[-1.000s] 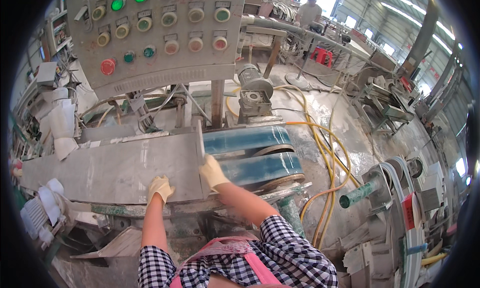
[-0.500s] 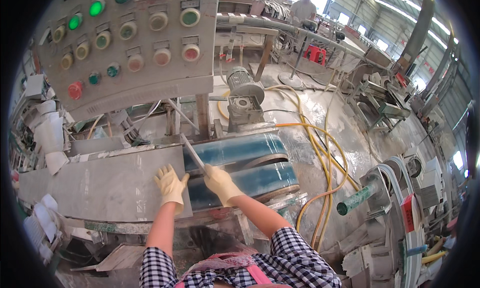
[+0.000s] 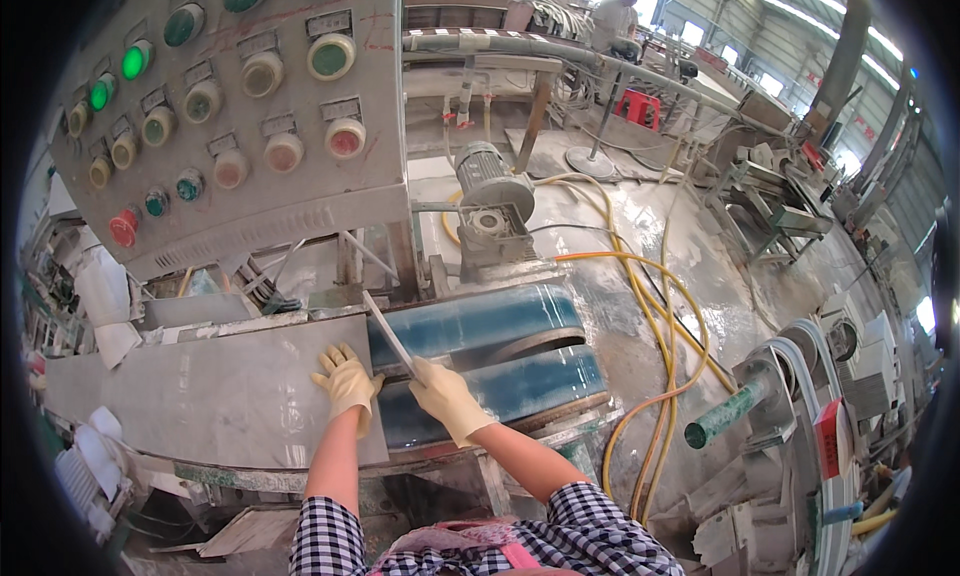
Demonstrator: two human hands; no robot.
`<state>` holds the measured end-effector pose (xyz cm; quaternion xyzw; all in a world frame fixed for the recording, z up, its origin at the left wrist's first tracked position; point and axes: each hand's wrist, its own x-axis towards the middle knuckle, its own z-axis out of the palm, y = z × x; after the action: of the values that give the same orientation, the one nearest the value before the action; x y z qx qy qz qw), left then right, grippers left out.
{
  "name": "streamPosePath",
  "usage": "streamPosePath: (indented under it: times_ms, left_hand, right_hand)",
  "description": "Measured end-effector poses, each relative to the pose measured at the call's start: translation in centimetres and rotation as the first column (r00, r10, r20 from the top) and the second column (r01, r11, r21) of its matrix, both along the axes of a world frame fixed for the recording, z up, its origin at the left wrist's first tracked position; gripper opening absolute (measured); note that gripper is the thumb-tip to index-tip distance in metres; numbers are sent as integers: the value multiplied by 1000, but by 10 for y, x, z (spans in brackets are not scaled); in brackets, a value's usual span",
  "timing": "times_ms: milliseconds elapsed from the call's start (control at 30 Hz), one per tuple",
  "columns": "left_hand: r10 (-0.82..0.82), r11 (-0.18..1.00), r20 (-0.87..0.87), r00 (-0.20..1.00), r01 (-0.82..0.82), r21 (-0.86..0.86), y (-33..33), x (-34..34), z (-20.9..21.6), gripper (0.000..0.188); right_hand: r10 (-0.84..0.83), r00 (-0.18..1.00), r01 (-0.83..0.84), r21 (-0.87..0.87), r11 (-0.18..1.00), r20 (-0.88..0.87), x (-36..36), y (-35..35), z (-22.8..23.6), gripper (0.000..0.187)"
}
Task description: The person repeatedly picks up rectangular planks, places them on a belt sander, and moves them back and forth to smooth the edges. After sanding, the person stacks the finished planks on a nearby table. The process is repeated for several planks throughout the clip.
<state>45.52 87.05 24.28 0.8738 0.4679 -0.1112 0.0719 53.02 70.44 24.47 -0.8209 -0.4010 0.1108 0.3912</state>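
My left hand [image 3: 349, 384], in a cream rubber glove, lies on the right end of a smooth grey slab [image 3: 220, 386]. Its fingers are stretched and a little apart. My right hand [image 3: 447, 396], gloved alike, is closed round the near end of a thin pale-grey flat strip [image 3: 388, 328]. That strip slants away to the far left, beside the slab's right edge and above two blue conveyor belts [image 3: 500, 386]. Whether the strip touches the slab or the belts, I cannot tell.
A control panel [image 3: 240, 116] with several round buttons overhangs the far left. Behind the belts stands a grey motor [image 3: 492, 181]. Yellow hoses [image 3: 640, 286] curl over the wet floor. A green cylinder [image 3: 726, 413] is at the right. Another person [image 3: 614, 21] is far back.
The whole view has shifted slightly, with the control panel larger and further left. Both hands keep about the same place on the slab and the strip.
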Motion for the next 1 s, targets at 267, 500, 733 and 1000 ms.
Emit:
streamPosePath:
  times_ms: [267, 500, 733, 1000]
  left_hand:
    - [28, 980, 103, 994, -7, -201, 9, 2, 21, 84]
    - [276, 924, 523, 807, -74, -374, 63, -49, 17, 37]
    - [589, 759, 701, 402, 22, -650, 34, -54, 2, 17]
    - [46, 968, 694, 718, 141, -210, 29, -70, 7, 55]
  right_hand:
    - [60, 964, -52, 35, 998, -260, 20, -18, 17, 28]
    - [134, 989, -134, 16, 991, -53, 7, 10, 7, 20]
    - [166, 984, -168, -29, 985, -57, -16, 51, 4, 27]
    - [147, 989, -144, -318, 937, -13, -36, 59, 36, 33]
